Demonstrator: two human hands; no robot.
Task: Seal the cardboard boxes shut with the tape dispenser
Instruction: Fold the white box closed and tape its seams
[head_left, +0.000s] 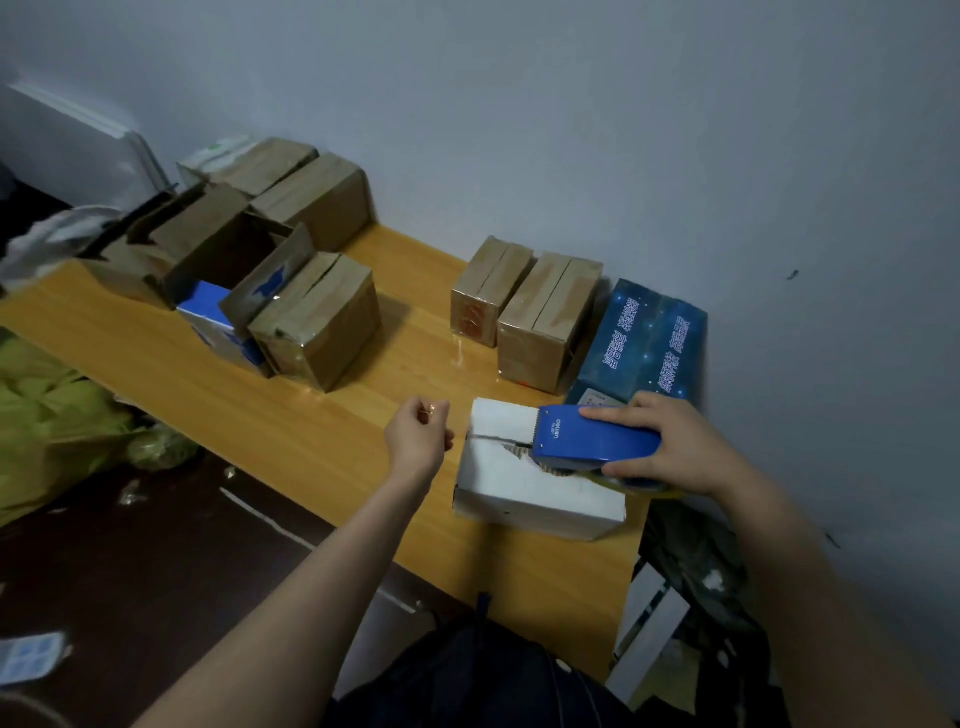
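Clasping the tape dispenser (587, 439) atop the white box (519, 493), right grip (670, 447) curls tight; left grip (418, 431) curled, hold unclear.

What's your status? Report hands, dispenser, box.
Right hand grips blue plastic tape dispenser atop white cardboard box. Left hand curled at box's left edge, hold unclear. Top seam gaping. Nothing in the way.

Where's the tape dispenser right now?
Head view, lower right: the tape dispenser sits on the white box, gripped by the right hand.
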